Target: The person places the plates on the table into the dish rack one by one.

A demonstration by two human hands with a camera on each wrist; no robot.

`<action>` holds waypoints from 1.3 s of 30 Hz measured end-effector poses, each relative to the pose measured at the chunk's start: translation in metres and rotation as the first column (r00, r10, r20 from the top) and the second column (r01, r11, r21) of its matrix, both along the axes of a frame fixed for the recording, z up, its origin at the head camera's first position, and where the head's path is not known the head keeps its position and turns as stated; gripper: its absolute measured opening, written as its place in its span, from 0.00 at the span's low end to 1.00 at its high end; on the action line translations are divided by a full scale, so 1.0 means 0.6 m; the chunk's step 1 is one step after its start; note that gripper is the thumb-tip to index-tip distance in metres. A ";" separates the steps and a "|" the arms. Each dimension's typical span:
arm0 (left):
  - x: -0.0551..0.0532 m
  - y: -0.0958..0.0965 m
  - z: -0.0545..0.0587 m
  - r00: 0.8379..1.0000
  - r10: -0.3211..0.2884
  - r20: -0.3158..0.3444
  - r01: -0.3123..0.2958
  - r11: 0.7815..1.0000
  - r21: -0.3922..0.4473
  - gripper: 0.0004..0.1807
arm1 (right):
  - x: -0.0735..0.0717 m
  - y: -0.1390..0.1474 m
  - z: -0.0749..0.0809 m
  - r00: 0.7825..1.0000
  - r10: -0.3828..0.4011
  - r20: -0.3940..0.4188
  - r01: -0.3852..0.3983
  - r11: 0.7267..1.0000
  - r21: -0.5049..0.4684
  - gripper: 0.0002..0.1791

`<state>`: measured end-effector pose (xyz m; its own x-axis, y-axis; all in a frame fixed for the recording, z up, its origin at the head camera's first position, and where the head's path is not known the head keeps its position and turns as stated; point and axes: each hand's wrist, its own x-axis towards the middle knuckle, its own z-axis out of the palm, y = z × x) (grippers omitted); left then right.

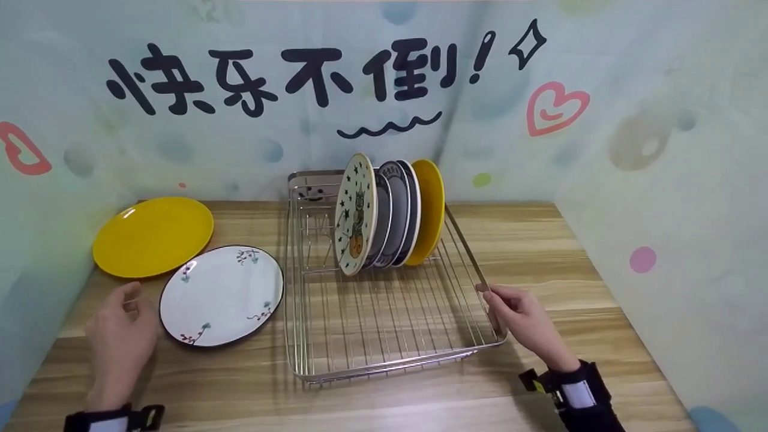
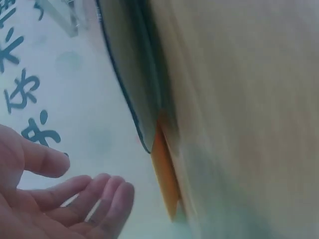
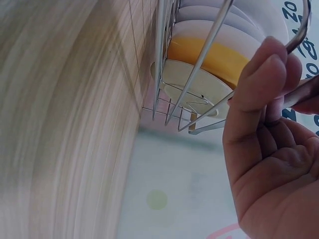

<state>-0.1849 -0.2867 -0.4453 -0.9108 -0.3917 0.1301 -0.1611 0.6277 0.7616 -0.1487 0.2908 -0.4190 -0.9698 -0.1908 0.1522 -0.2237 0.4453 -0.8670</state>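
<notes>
My right hand (image 1: pixel 531 324) pinches the right rim of a metal wire dish rack (image 1: pixel 390 363) near its front corner; the right wrist view shows thumb and fingers around that rim. Over the table at the left is my left hand (image 1: pixel 123 336), fingers loosely bent and holding nothing. Just beside it lies a white plate (image 1: pixel 222 297) with small flower sprigs and a dark edge. A yellow plate (image 1: pixel 153 237) lies behind that one. Inside the rack, toward the back, stand a cat-patterned plate (image 1: pixel 357 216), several grey-and-white plates (image 1: pixel 397 216) and another yellow plate (image 1: pixel 431 210).
The wooden table (image 1: pixel 576 288) is bounded by a pale printed backdrop (image 1: pixel 498 138) at the back and both sides. Black straps with devices (image 1: pixel 576 393) are on both wrists. The rack stands at the table's middle, its front half showing bare wires.
</notes>
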 end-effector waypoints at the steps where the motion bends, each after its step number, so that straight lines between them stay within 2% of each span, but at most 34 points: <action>1: 0.001 -0.003 0.002 1.000 -0.004 0.015 0.004 1.000 0.026 0.25 | 0.002 -0.003 0.006 1.000 0.003 0.000 -0.003 1.000 -0.002 0.16; 5: -0.001 -0.014 0.006 0.994 -0.042 0.103 0.033 0.996 0.089 0.28 | 0.010 -0.008 0.020 1.000 0.011 0.002 -0.011 1.000 -0.025 0.16; 8: -0.007 -0.018 0.008 0.973 -0.095 0.211 0.074 0.991 0.108 0.30 | 0.005 0.000 0.008 1.000 0.010 -0.003 -0.010 0.999 -0.038 0.16; 11: -0.015 -0.021 0.009 0.932 -0.148 0.330 0.104 0.984 0.147 0.33 | -0.002 0.011 -0.009 1.000 0.005 -0.007 -0.005 0.999 -0.042 0.16; 14: -0.024 -0.027 0.010 0.876 -0.218 0.431 0.137 0.968 0.211 0.35 | -0.005 0.016 -0.016 1.000 0.001 -0.007 -0.002 0.999 -0.048 0.17; 16: -0.030 -0.031 0.010 0.844 -0.262 0.468 0.157 0.955 0.252 0.35 | -0.006 0.018 -0.018 1.000 0.004 -0.006 -0.004 0.999 -0.050 0.18; 18: -0.034 -0.035 0.007 0.825 -0.304 0.476 0.178 0.940 0.292 0.33 | -0.006 0.018 -0.019 1.000 0.010 -0.013 -0.011 0.999 -0.048 0.18; 23: -0.043 -0.040 0.003 0.801 -0.345 0.489 0.171 0.915 0.365 0.30 | -0.007 0.017 -0.019 0.999 0.015 -0.029 -0.017 0.999 -0.041 0.19; 26: -0.048 -0.043 0.001 0.787 -0.344 0.512 0.163 0.916 0.365 0.25 | -0.008 0.016 -0.019 1.000 0.012 -0.023 -0.013 0.999 -0.035 0.19; 30: -0.050 -0.045 0.000 0.778 -0.348 0.523 0.166 0.917 0.363 0.18 | -0.009 0.015 -0.019 1.000 0.011 -0.006 -0.012 0.999 -0.035 0.20; 33: -0.050 -0.046 0.000 0.774 -0.378 0.508 0.157 0.892 0.424 0.19 | -0.009 0.014 -0.019 1.000 0.011 -0.003 -0.011 0.999 -0.037 0.20; 36: -0.048 -0.046 0.000 0.770 -0.397 0.499 0.125 0.861 0.493 0.23 | -0.009 0.013 -0.019 1.000 0.016 -0.009 -0.016 0.999 -0.035 0.20; 39: -0.046 -0.046 0.001 0.770 -0.395 0.502 0.093 0.847 0.523 0.27 | -0.008 0.013 -0.018 1.000 0.026 -0.014 -0.026 0.999 -0.040 0.19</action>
<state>-0.2125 -0.3143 -0.4447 -0.8198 -0.0187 -0.5723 -0.5464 0.3242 0.7722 -0.1534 0.2988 -0.4299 -0.9623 -0.2093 0.1736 -0.2467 0.4039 -0.8809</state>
